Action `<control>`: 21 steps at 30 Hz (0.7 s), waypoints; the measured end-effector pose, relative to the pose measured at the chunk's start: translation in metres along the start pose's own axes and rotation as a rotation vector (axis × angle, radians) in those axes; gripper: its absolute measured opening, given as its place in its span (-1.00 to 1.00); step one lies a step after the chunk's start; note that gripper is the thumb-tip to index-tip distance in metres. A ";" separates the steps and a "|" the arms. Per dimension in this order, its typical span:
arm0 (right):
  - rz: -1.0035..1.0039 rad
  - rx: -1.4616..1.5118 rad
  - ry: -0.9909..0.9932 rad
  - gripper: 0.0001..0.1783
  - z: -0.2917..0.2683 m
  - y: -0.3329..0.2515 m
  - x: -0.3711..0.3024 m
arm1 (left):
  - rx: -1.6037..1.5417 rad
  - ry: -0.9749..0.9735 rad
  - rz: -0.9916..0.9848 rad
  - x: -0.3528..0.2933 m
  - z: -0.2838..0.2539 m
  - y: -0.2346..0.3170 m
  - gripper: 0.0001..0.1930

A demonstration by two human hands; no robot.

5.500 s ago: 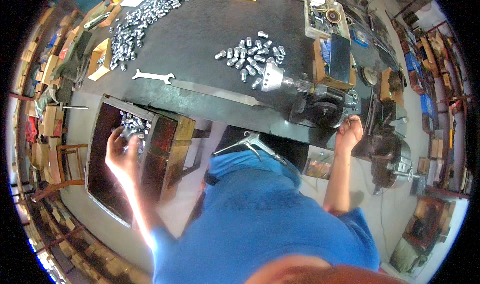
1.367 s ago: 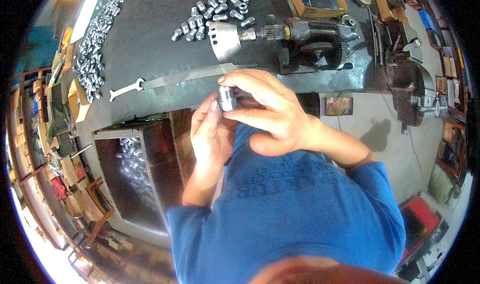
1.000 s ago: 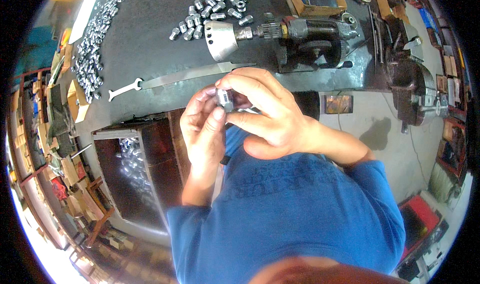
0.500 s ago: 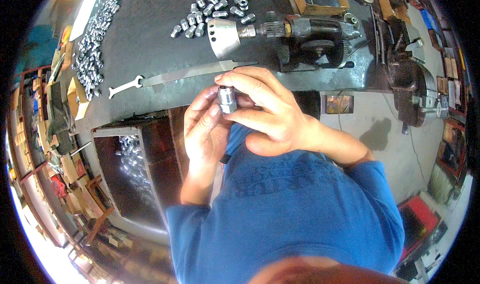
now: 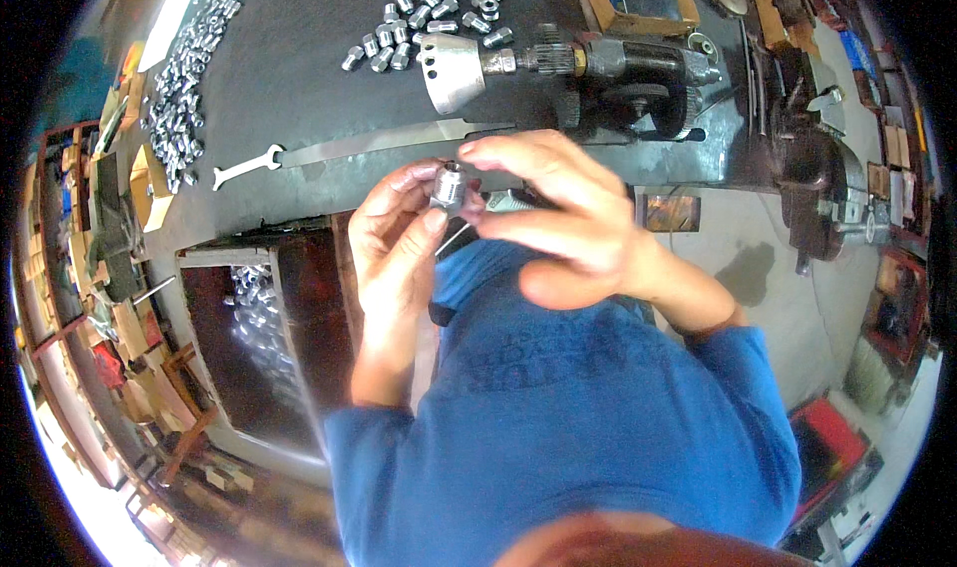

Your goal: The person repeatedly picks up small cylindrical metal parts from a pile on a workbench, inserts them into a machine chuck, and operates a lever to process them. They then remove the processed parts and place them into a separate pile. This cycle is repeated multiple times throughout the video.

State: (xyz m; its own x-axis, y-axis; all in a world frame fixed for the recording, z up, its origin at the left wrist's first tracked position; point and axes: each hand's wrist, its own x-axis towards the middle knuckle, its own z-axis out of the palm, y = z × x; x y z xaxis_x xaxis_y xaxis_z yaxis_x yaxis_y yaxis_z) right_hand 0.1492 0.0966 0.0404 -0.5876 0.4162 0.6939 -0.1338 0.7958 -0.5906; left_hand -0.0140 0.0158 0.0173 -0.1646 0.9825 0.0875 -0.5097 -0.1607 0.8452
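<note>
Between the fingertips of my left hand (image 5: 387,253) is a small shiny threaded metal fitting (image 5: 450,188), roughly upright with its open bore facing up. Its hex end is partly covered by my thumb. Just to the right hovers my right hand (image 5: 578,223), its fingers spread and slightly blurred, with no part gripped in them. Both hands are in front of the bench's near edge. Beyond them lie a long flat file-like blade (image 5: 369,144) and an open-ended wrench (image 5: 249,166).
Many similar fittings (image 5: 184,93) lie along the bench's left side, with a smaller group (image 5: 419,13) at the back. A geared machine (image 5: 638,68) with a metal cone (image 5: 454,73) occupies the right. Below left is an open drawer (image 5: 224,353) holding fittings. A vise (image 5: 832,178) stands far right.
My right hand has moved off the fitting to the right, and its fingers have spread. My left hand keeps the fitting, which now tips more toward view.
</note>
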 end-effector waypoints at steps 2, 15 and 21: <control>-0.037 -0.050 -0.012 -0.60 -0.008 0.004 0.002 | -0.013 -0.059 -0.057 0.002 -0.005 0.004 -0.67; -0.153 -0.219 -0.090 -0.56 -0.009 0.004 0.011 | -0.006 -0.093 -0.151 0.003 -0.001 0.008 -0.68; -0.203 -0.161 -0.230 -0.61 -0.016 0.010 0.017 | 0.129 -0.085 -0.170 0.004 -0.002 0.012 -0.66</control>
State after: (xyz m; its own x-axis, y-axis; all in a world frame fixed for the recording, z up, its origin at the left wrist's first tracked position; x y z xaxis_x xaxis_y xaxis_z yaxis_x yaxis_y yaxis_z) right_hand 0.1504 0.1189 0.0525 -0.7289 0.1462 0.6689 -0.1502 0.9190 -0.3646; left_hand -0.0221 0.0173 0.0269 -0.0113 0.9997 -0.0220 -0.4112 0.0154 0.9114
